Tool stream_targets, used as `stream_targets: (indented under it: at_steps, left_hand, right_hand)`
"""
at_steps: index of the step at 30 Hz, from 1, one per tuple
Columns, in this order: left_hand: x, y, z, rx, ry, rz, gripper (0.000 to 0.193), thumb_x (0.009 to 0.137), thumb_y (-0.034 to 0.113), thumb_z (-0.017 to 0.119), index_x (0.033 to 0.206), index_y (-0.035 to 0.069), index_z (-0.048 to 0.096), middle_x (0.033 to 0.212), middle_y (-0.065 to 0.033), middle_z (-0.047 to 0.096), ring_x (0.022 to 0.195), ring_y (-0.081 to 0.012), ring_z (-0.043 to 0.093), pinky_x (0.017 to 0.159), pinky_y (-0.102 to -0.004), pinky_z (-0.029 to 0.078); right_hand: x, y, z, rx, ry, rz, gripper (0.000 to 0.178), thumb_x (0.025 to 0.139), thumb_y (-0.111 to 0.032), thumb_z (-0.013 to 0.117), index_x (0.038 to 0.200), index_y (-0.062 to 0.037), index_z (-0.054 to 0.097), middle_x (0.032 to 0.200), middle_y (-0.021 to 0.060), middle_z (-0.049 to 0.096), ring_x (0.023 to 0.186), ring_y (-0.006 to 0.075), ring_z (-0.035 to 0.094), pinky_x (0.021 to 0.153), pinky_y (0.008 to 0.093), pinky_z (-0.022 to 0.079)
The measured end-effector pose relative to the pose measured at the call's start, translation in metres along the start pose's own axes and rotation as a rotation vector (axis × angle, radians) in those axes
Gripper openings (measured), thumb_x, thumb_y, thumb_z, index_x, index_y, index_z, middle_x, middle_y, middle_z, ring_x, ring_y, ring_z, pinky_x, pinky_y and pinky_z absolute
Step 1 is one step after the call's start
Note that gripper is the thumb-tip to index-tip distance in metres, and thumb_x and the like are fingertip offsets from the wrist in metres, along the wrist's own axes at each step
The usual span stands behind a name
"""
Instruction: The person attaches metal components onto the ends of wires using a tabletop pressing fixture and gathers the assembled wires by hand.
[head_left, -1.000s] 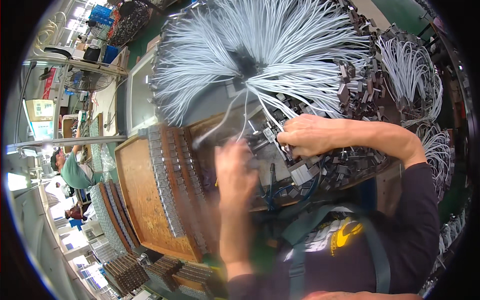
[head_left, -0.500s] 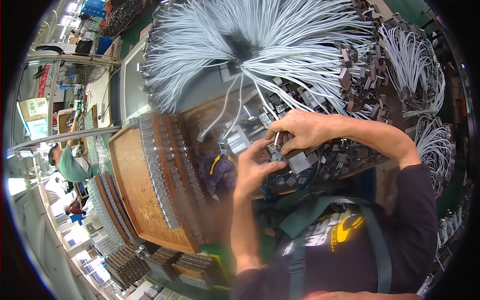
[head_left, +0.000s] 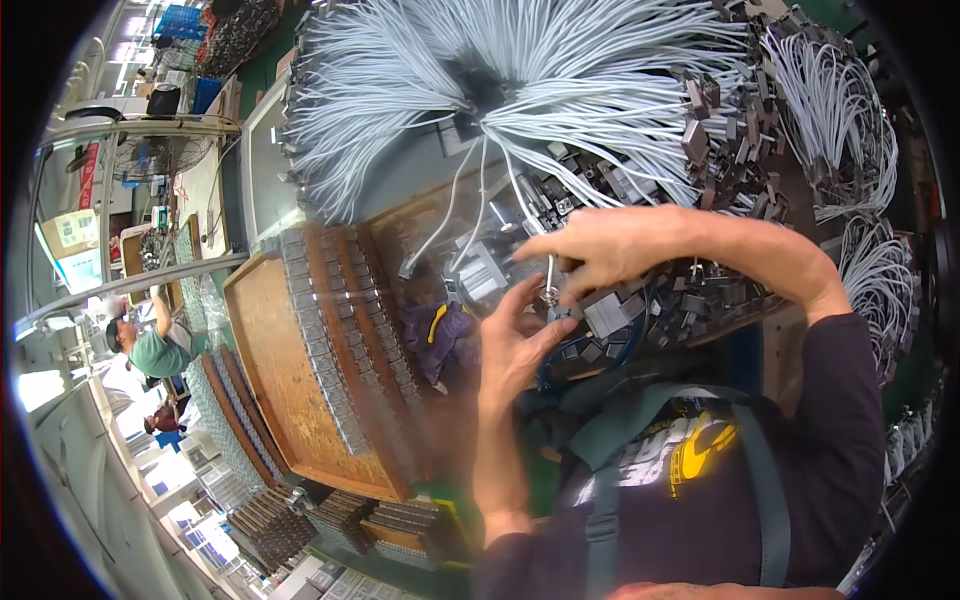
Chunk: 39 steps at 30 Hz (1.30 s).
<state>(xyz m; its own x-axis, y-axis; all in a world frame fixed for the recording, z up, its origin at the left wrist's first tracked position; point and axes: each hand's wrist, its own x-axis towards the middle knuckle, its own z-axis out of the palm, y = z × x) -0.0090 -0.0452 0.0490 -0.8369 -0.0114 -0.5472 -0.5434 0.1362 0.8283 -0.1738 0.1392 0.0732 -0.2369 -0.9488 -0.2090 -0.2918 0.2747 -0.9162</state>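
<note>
My left hand [head_left: 512, 345] pinches a small silvery metal fitting [head_left: 552, 296] between thumb and fingers. A white cable [head_left: 553, 266] rises from beside the fitting toward my right hand [head_left: 612, 248]. That hand is over the fitting with its index finger stretched to the left; its thumb tip is close to the metal, partly overlapping it. Just right of the fitting lies a grey metal block [head_left: 606, 314]. Behind my hands, a silvery ribbed block [head_left: 482, 275] rests on the bench. The parts between my fingers are largely hidden.
A large fan of white cables [head_left: 600, 65] spreads across the far bench, with dark metal ends at right. On the left are a wooden tray [head_left: 290, 370] and rows of metal pieces [head_left: 318, 350]. A purple cloth [head_left: 440, 335] lies between. A co-worker [head_left: 158, 350] is far left.
My right index finger has lifted from the fitting and now points left, its fingers farther apart. My left hand keeps hold of the fitting. The whole view has shifted slightly.
</note>
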Motion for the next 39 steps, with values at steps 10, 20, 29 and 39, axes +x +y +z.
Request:
stream_targets:
  at_steps: [10,20,29,39]
  left_hand:
    - [-0.005,-0.016,0.016,-0.399,0.111,0.178,0.062,0.081,-0.002,0.084,0.133,0.000,0.050,0.119,-0.0182,0.071,0.095,-0.0231,0.072,0.077,-0.0322,0.061]
    - [0.009,-0.035,0.031,0.072,0.329,0.367,0.042,0.083,-0.009,0.079,0.119,-0.002,0.059,0.106,-0.0133,0.073,0.074,-0.0106,0.070,0.063,-0.0230,0.055]
    - [0.003,-0.034,0.032,-0.632,0.135,0.251,0.036,0.088,0.003,0.078,0.120,0.000,0.062,0.111,-0.0184,0.073,0.079,-0.0239,0.073,0.070,-0.0356,0.064]
    - [0.004,-0.030,0.032,-0.628,0.113,0.219,0.040,0.090,0.008,0.079,0.124,0.001,0.060,0.107,-0.0174,0.073,0.080,-0.0231,0.073,0.069,-0.0361,0.065]
  right_hand:
    - [0.011,0.010,0.017,-0.252,0.141,-0.077,0.022,0.096,-0.016,0.062,0.098,0.0060,0.058,0.076,0.0260,0.063,0.077,0.0447,0.064,0.067,0.0506,0.047]
    - [0.005,0.016,0.024,-0.279,0.212,-0.059,0.018,0.092,-0.010,0.065,0.098,0.0054,0.058,0.078,0.0252,0.065,0.079,0.0448,0.065,0.069,0.0504,0.048]
    - [-0.001,0.013,0.021,-0.228,0.258,-0.105,0.017,0.089,-0.008,0.066,0.099,0.0048,0.058,0.078,0.0243,0.066,0.079,0.0444,0.066,0.068,0.0494,0.049]
    - [-0.006,0.004,0.006,-0.093,0.121,-0.006,0.027,0.078,-0.012,0.070,0.094,0.0087,0.064,0.082,0.0251,0.068,0.081,0.0425,0.067,0.070,0.0469,0.051]
